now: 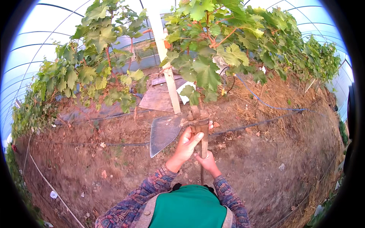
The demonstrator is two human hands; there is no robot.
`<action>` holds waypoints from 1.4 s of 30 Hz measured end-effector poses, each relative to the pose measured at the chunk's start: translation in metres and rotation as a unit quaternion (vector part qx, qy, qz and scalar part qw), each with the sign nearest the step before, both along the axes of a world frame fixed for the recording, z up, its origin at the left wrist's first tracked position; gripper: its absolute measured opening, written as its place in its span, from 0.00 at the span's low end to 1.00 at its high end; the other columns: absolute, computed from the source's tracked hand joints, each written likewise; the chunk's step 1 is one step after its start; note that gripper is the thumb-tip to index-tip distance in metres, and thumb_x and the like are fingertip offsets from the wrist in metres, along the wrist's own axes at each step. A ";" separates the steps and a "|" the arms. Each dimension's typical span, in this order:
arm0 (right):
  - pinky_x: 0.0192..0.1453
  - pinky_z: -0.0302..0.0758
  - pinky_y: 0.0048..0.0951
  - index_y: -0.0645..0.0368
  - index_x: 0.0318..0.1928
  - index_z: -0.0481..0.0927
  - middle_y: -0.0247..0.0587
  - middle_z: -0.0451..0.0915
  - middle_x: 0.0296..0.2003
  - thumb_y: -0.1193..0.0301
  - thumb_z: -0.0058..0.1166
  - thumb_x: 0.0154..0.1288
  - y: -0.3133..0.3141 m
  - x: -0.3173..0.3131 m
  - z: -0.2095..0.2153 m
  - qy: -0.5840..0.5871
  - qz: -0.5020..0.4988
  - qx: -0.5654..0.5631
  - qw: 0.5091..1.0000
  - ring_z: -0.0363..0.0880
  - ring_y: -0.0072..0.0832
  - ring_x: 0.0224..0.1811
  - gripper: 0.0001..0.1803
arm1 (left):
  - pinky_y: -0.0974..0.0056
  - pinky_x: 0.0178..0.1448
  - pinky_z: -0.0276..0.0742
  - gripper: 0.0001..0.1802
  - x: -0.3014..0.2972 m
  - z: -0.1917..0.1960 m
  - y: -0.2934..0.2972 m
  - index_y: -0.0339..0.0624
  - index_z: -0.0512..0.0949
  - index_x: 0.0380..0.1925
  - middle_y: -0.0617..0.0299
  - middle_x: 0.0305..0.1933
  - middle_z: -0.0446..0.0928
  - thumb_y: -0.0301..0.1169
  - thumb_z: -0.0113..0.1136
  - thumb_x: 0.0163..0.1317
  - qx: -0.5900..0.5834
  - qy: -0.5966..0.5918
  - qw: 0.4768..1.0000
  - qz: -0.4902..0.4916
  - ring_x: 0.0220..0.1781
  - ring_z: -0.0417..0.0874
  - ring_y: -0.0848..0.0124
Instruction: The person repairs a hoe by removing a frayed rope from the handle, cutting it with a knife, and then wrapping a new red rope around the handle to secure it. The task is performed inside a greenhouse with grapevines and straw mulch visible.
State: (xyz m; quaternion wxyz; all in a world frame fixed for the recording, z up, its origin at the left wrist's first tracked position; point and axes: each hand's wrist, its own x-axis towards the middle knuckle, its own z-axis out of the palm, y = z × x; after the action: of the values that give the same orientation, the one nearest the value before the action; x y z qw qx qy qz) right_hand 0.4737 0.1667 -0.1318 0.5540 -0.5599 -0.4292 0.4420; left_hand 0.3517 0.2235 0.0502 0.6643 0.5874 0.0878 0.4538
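I hold a hoe (163, 132) upright in front of me, its head raised and its broad, worn metal blade pointing to the left. My left hand (186, 146) is closed around the wooden handle just below the head, with the thumb lying across the front. Lower down the same handle, my right hand (208, 162) is wrapped around the shaft. The handle's lower end runs down toward my green-clad front, where its tip is hidden.
Leafy grapevines (207, 72) stand ahead on both sides of a pale post (167, 72). A dark hose (251, 126) crosses the bare soil, and a blue line (262, 102) runs by dry straw (289, 95). Boards (159, 97) lie behind the post. White cord (49, 184) stretches along the left.
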 end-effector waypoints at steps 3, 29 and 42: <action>0.30 0.72 0.25 0.61 0.29 0.80 0.28 0.79 0.23 0.70 0.65 0.64 -0.005 0.003 0.009 0.006 0.009 -0.007 1.000 0.74 0.15 0.26 0.10 | 0.55 0.74 0.67 0.21 0.001 0.003 -0.002 0.33 0.67 0.65 0.49 0.68 0.73 0.29 0.50 0.76 0.011 0.011 1.000 -0.006 0.70 0.75 0.60; 0.34 0.75 0.26 0.62 0.35 0.81 0.29 0.80 0.26 0.73 0.64 0.62 -0.016 0.035 -0.009 0.024 -0.003 0.012 1.000 0.78 0.19 0.28 0.06 | 0.69 0.58 0.74 0.16 0.037 -0.041 -0.027 0.35 0.74 0.56 0.63 0.51 0.79 0.33 0.57 0.74 -0.005 0.051 0.996 0.077 0.55 0.77 0.77; 0.43 0.78 0.29 0.66 0.44 0.82 0.36 0.85 0.37 0.71 0.63 0.63 -0.011 0.032 -0.035 -0.014 -0.134 0.044 0.990 0.81 0.20 0.38 0.13 | 0.70 0.58 0.74 0.18 0.061 -0.065 -0.013 0.37 0.71 0.58 0.62 0.50 0.79 0.33 0.59 0.74 -0.008 0.082 0.994 0.076 0.54 0.77 0.77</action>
State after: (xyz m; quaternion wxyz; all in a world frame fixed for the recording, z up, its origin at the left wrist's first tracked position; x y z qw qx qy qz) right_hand 0.5055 0.1555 -0.1668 0.6266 -0.5935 -0.3767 0.3365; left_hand 0.4123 0.2102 -0.0151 0.6231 0.6090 0.1895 0.4527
